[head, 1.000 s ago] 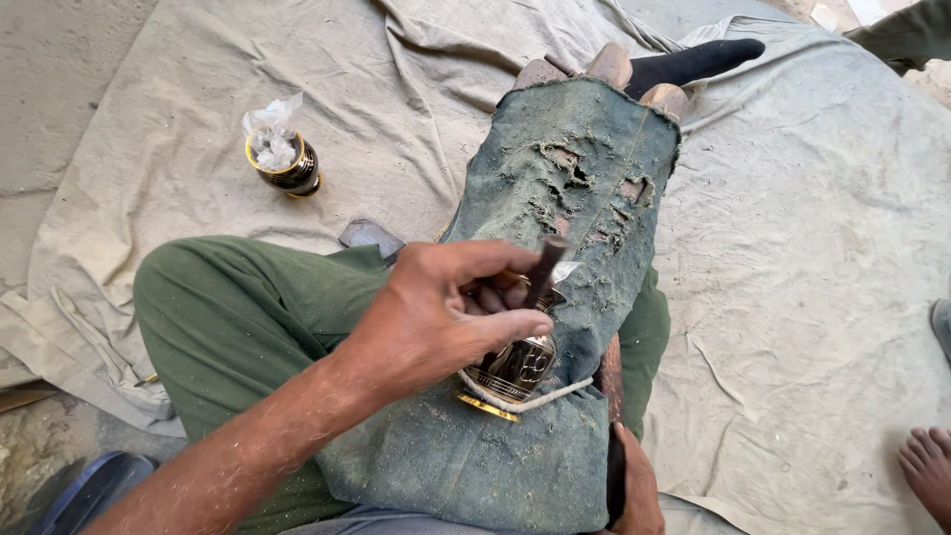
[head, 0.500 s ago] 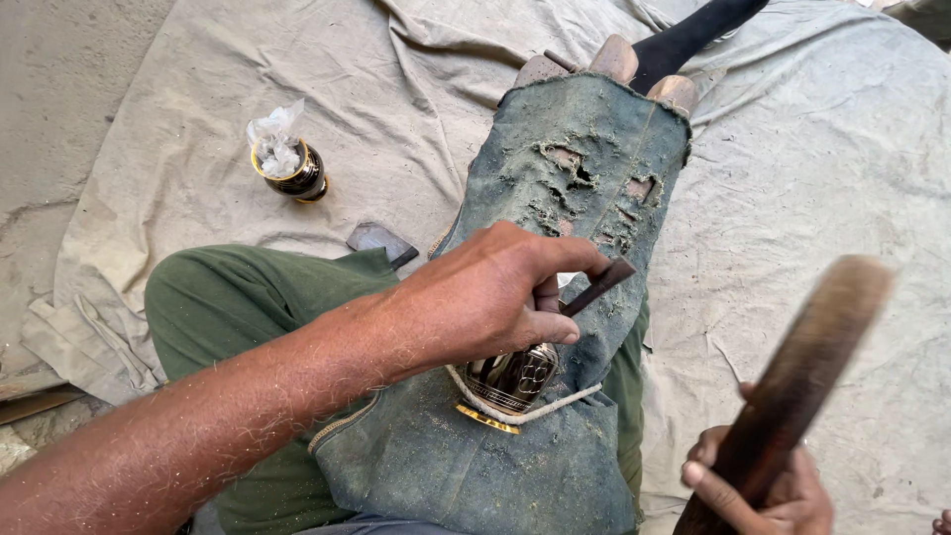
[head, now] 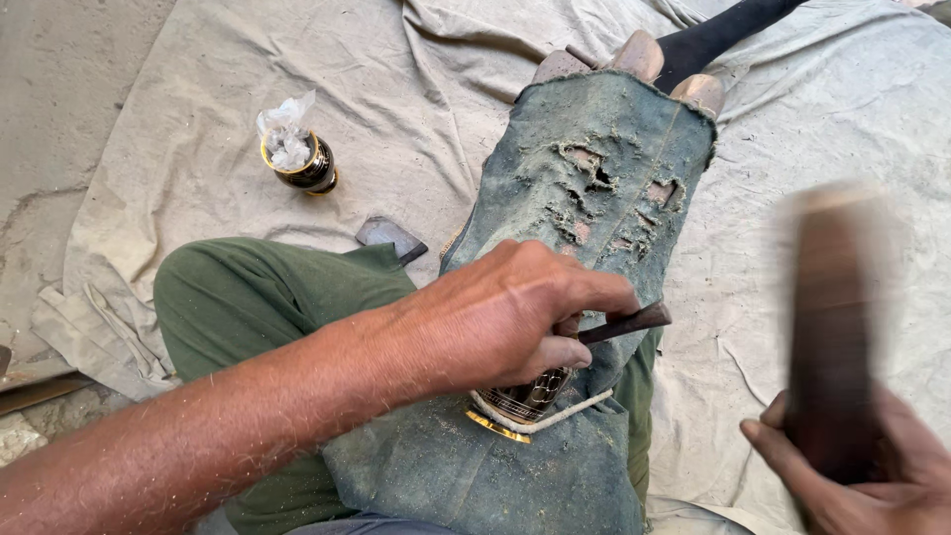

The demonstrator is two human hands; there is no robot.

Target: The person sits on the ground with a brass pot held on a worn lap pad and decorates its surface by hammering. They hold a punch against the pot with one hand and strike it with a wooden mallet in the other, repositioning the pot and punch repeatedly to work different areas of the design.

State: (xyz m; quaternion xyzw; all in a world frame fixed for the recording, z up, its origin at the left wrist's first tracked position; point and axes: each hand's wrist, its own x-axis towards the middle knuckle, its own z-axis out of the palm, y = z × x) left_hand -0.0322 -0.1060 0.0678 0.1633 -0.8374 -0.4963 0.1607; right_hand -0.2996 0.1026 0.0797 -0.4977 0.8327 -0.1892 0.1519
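While clamped around a dark metal punch (head: 622, 324), left hand (head: 505, 322) pressed onto an engraved brass vessel (head: 520, 401) lying under the palm on worn green cloth (head: 594, 198) over the lap. Punch shaft projecting right of the closed fingers; cord looped round the vessel just below the grip. Right hand (head: 872, 476) wrapped tight on a blurred wooden mallet (head: 830, 317), raised well right of the punch. Second small brass vessel (head: 297, 159), stuffed with plastic, standing far up-left on the canvas sheet (head: 842, 129).
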